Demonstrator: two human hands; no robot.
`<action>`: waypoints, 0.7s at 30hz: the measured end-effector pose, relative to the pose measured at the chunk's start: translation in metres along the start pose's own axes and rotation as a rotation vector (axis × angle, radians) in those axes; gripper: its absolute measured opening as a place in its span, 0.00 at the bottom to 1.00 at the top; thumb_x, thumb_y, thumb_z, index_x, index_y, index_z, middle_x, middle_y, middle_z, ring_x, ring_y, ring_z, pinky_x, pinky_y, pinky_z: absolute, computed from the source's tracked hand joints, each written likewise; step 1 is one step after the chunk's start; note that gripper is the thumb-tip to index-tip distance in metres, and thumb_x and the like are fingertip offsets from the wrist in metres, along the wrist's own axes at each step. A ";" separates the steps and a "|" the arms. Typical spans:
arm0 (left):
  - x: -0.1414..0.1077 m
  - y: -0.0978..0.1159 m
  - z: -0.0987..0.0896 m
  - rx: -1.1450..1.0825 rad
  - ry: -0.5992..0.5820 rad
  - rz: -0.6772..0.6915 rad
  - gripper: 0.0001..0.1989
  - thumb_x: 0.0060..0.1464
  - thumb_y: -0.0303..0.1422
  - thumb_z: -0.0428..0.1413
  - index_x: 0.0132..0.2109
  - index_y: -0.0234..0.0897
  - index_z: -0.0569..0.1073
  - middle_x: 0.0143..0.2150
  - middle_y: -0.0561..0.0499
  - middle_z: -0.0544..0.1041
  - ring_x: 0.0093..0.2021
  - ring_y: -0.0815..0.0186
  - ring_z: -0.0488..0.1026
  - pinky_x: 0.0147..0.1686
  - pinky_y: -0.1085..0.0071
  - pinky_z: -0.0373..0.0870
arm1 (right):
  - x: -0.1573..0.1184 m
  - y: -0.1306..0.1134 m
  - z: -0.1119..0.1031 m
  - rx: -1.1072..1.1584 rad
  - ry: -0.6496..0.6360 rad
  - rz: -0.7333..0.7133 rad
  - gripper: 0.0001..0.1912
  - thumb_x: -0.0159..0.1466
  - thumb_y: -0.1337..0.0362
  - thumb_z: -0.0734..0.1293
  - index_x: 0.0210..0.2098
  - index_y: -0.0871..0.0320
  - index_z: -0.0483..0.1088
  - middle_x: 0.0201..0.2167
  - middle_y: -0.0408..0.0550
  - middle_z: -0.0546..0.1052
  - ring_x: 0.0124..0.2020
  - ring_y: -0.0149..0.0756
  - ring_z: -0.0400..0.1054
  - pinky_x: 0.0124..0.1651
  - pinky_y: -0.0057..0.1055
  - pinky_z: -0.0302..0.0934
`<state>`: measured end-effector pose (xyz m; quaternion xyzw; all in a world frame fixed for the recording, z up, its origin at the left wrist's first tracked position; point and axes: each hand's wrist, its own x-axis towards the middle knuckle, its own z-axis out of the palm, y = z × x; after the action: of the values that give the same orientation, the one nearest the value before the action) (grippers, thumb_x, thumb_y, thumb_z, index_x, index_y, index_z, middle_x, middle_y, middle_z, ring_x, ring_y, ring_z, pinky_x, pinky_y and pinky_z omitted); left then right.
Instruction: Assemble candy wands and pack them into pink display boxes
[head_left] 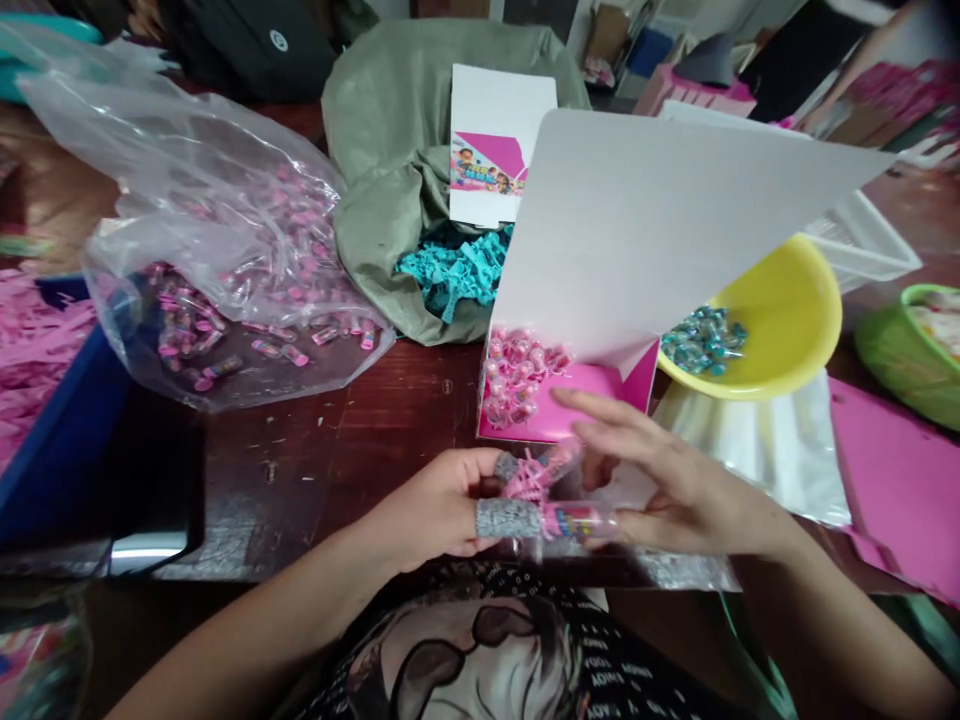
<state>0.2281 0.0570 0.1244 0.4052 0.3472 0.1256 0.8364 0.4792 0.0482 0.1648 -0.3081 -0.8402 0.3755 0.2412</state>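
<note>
Dark reddish-brown wooden tabletop (409, 410). Centre: pink-and-white cardboard box (589, 380) with raised lid, part-filled, with clear-wrapped pink pieces (514, 370) at left and pink floor exposed at right. Before it: clear printed plastic tube (581, 520), pinched narrowly in left hand (442, 505); at far end, partly spread right hand (686, 490), grip unclear. Margins: near table edge close below; gap leftward; yellow plastic bowl (802, 340) just rightward.

Dim, blurred hands, stretched edges
</note>
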 end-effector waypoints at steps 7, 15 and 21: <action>0.018 0.040 -0.015 0.925 0.538 0.768 0.16 0.61 0.41 0.59 0.52 0.38 0.74 0.50 0.44 0.79 0.50 0.58 0.76 0.52 0.61 0.72 | -0.031 0.017 -0.038 -0.313 0.267 0.121 0.16 0.70 0.59 0.65 0.56 0.44 0.72 0.45 0.48 0.82 0.43 0.42 0.78 0.40 0.39 0.73; 0.099 0.083 -0.050 1.634 0.224 0.777 0.14 0.61 0.28 0.47 0.51 0.37 0.73 0.57 0.41 0.77 0.70 0.53 0.59 0.63 0.47 0.52 | -0.001 0.081 -0.031 -0.751 0.248 0.379 0.17 0.71 0.49 0.61 0.43 0.51 0.77 0.38 0.49 0.82 0.31 0.38 0.74 0.28 0.33 0.58; 0.111 0.079 -0.051 1.606 0.154 0.738 0.19 0.60 0.25 0.47 0.56 0.37 0.72 0.65 0.42 0.71 0.72 0.53 0.57 0.64 0.48 0.48 | 0.018 0.082 -0.034 -0.903 0.077 0.390 0.17 0.69 0.48 0.63 0.36 0.51 0.77 0.26 0.46 0.80 0.22 0.35 0.68 0.24 0.32 0.46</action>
<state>0.2795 0.1924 0.1099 0.9464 0.2329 0.1327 0.1804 0.5166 0.1205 0.1243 -0.5469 -0.8362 0.0004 0.0396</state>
